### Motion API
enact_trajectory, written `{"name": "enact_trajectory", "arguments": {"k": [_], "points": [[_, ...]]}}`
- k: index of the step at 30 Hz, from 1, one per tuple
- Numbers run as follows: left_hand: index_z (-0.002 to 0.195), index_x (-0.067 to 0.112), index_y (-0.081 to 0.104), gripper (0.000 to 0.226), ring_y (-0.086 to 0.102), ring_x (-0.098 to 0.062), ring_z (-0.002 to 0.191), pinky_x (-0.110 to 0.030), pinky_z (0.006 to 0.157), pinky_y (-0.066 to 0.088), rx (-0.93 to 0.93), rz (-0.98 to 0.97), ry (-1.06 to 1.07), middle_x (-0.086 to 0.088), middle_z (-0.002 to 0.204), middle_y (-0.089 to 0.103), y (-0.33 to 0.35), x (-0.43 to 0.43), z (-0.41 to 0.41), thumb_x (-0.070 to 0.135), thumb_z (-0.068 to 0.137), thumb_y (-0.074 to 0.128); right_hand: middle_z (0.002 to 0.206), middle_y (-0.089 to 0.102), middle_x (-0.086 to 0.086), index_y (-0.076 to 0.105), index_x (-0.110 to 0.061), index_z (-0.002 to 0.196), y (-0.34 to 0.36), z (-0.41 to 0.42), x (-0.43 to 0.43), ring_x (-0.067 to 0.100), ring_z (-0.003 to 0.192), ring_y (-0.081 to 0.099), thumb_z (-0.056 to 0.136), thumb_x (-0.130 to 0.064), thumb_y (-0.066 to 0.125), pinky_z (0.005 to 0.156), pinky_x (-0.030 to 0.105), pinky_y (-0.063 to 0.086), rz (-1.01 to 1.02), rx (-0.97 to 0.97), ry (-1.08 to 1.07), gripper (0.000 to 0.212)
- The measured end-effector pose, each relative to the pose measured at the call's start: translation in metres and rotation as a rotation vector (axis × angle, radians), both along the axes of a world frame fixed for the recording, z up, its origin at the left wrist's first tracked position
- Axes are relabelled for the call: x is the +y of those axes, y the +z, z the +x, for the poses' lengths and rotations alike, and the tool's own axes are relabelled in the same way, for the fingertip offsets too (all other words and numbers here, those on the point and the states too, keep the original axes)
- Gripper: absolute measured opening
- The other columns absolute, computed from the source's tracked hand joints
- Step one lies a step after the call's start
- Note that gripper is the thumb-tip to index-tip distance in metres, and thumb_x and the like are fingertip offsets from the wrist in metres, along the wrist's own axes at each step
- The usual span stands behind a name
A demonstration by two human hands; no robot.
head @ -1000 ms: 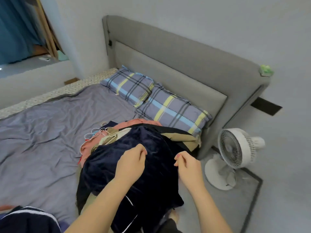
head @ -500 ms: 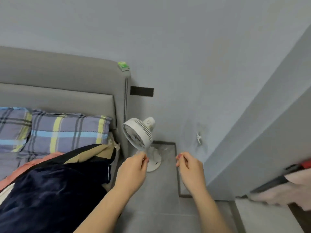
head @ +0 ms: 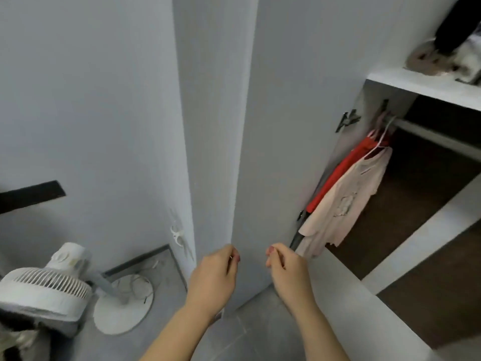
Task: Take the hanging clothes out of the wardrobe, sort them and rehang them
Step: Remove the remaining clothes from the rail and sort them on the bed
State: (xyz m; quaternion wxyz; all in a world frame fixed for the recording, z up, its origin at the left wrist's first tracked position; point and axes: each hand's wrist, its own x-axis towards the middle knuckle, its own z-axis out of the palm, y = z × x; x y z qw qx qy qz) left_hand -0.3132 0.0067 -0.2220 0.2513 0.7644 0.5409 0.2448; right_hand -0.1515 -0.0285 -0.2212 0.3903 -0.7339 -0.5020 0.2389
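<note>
Fetch step. Wardrobe (head: 299, 126) open, 2 o'clock; red top (head: 341, 173), pink top (head: 348, 201) on rail (head: 429, 134). L hand (head: 216, 277), R hand (head: 286, 272) curled, empty. Next: we reach in, unhook hangers (head: 376, 148).

What I can't make out in front of the wardrobe

At one o'clock the blurred heap (head: 442, 56) on the shelf (head: 421, 86) runs out past the top and right edges, so I cannot name it. At three o'clock the rail (head: 429, 131) is cut by the right edge. The pale top (head: 346, 204) covers most of the red garment (head: 343, 173), and only a sliver of something dark (head: 296, 239) shows beneath them. At nine o'clock the left edge cuts the black strip (head: 33, 194), and at eight the fan (head: 44, 295). At seven o'clock a dark blurred bundle (head: 15, 334) is cropped at the corner. A glint at my left hand's (head: 213, 280) fingertips is too small to tell.
</note>
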Motion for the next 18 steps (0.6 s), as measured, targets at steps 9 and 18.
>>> {"name": "enact_trajectory", "arguments": {"k": [9,18], "points": [[0.09,0.021,0.058,0.015,0.057,-0.018,0.072,-0.036,0.064,0.048,-0.029,-0.016,-0.359,0.005,0.076,0.06,0.015,0.065,0.136,0.022,0.097,0.045,0.074,0.063,-0.011,0.061,-0.027,0.081,-0.003,0.089,-0.004,0.003,0.074,0.06,0.098,-0.016,0.049,0.062,0.01,0.043,-0.087,0.098,-0.309,0.024],[0.102,0.02,0.058,0.015,0.062,-0.02,0.098,-0.028,0.078,0.051,-0.032,0.075,-0.627,0.0,0.109,0.065,0.045,0.13,0.233,0.026,0.099,0.045,0.075,0.065,-0.003,0.06,-0.022,0.084,0.025,0.154,0.013,0.005,0.066,0.059,0.097,-0.011,0.047,0.055,0.009,0.039,-0.012,-0.086,-0.664,0.021]]}}
